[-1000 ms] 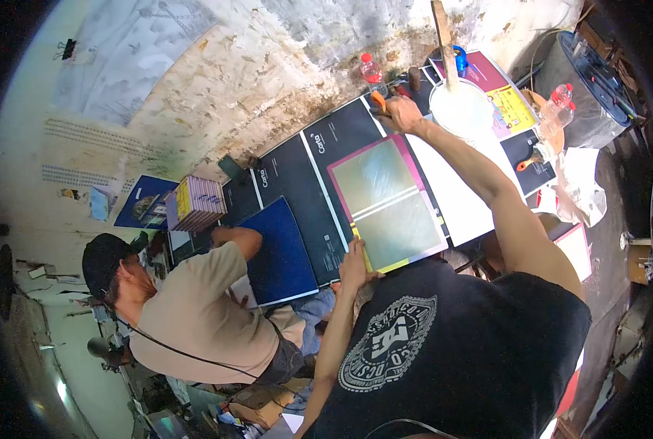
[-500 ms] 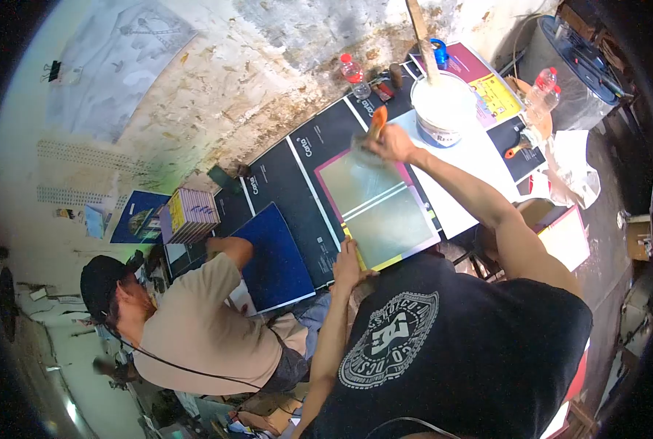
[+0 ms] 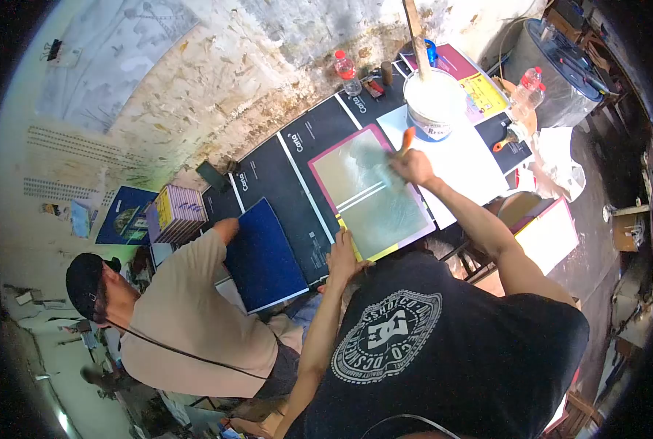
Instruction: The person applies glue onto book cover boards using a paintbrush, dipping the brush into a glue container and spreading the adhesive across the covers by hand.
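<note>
My right hand [image 3: 414,168] grips a paintbrush with an orange handle [image 3: 408,137]; its bristles are smeared by motion over the upper right of a cover sheet. This cover sheet [image 3: 385,212] has grey-green boards with two pale strips between them and a pink, yellow and lilac border. Streaks of wet-looking coating show on the boards. My left hand [image 3: 344,257] lies on the sheet's lower left edge with fingers stretched out. Just beyond my right hand, a white bucket [image 3: 429,126] of white paste holds a wooden stick [image 3: 415,36].
At left, a co-worker's hand [image 3: 226,230] touches a dark blue sheet [image 3: 264,256]. A stack of books [image 3: 180,212] stands past it. Bottles [image 3: 346,69] are by the wall; a second orange-handled brush [image 3: 503,142] lies at right. White sheets [image 3: 473,175] lie under the bucket.
My right hand has swept the brush from the sheet's top edge down its right side. My left hand stays at the edge. The co-worker's hand has come into view on the blue sheet's edge.
</note>
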A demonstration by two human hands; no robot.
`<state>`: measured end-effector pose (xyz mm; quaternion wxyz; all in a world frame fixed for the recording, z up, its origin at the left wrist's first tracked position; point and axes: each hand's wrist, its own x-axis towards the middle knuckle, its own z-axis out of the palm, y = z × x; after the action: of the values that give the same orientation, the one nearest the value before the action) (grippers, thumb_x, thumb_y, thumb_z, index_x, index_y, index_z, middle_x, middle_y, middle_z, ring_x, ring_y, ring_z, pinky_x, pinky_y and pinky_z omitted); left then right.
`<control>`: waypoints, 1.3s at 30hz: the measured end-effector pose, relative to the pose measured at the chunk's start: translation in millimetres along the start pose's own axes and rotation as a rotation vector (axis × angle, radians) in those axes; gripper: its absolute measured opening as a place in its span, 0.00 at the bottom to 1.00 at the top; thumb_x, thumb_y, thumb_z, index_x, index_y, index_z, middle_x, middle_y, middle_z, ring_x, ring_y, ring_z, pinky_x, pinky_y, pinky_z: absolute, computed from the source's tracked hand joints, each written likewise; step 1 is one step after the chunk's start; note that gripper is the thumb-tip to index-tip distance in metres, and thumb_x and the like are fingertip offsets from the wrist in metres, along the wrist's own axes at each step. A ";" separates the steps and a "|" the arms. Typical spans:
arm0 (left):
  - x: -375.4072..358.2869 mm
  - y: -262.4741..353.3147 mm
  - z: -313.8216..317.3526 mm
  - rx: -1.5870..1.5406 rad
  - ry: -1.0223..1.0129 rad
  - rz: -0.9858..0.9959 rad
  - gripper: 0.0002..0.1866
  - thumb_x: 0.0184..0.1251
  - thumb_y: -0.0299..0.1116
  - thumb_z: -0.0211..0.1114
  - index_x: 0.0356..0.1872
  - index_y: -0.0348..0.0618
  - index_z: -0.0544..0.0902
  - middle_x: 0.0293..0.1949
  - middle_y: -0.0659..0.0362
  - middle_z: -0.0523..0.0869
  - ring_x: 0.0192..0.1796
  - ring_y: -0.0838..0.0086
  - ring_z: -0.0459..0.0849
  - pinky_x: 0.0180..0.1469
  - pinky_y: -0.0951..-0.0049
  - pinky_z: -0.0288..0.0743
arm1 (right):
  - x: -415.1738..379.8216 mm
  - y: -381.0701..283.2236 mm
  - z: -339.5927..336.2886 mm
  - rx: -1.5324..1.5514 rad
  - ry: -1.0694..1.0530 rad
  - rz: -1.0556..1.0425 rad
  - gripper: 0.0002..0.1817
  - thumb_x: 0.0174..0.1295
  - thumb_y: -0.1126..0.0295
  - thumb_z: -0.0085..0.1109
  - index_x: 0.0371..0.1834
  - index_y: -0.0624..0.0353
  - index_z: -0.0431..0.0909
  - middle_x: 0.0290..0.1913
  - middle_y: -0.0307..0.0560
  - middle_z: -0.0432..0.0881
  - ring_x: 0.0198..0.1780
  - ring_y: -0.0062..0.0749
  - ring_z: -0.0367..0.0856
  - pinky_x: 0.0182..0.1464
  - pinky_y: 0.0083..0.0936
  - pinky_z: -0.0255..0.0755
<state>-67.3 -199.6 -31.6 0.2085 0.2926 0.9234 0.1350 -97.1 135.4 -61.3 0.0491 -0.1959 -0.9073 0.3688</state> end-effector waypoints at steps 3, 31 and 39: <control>5.2 -0.2 4.7 -0.024 0.025 0.014 0.55 0.31 0.48 0.86 0.64 0.40 0.64 0.68 0.50 0.64 0.60 0.49 0.77 0.54 0.43 0.75 | -8.4 -0.2 -34.1 -0.091 0.456 -0.083 0.16 0.60 0.58 0.63 0.30 0.62 0.84 0.16 0.55 0.78 0.21 0.47 0.82 0.29 0.38 0.76; -3.0 -7.9 -9.6 -0.030 -0.013 0.064 0.60 0.34 0.61 0.81 0.67 0.39 0.62 0.67 0.52 0.63 0.65 0.49 0.71 0.55 0.35 0.71 | -133.5 -14.4 28.7 0.128 0.503 0.041 0.18 0.58 0.56 0.64 0.28 0.63 0.81 0.22 0.56 0.82 0.26 0.48 0.85 0.33 0.40 0.79; -3.5 -5.6 -6.5 -0.038 -0.041 0.052 0.58 0.36 0.60 0.81 0.67 0.43 0.61 0.68 0.52 0.62 0.65 0.49 0.70 0.56 0.34 0.67 | -169.1 -112.0 6.8 0.239 0.463 -0.133 0.12 0.57 0.64 0.65 0.34 0.61 0.78 0.22 0.55 0.81 0.24 0.47 0.83 0.28 0.39 0.76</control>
<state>-70.4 -206.9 -26.9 0.2293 0.3151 0.9084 0.1516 20.9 -8.2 20.3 0.3021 -0.2078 -0.8327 0.4149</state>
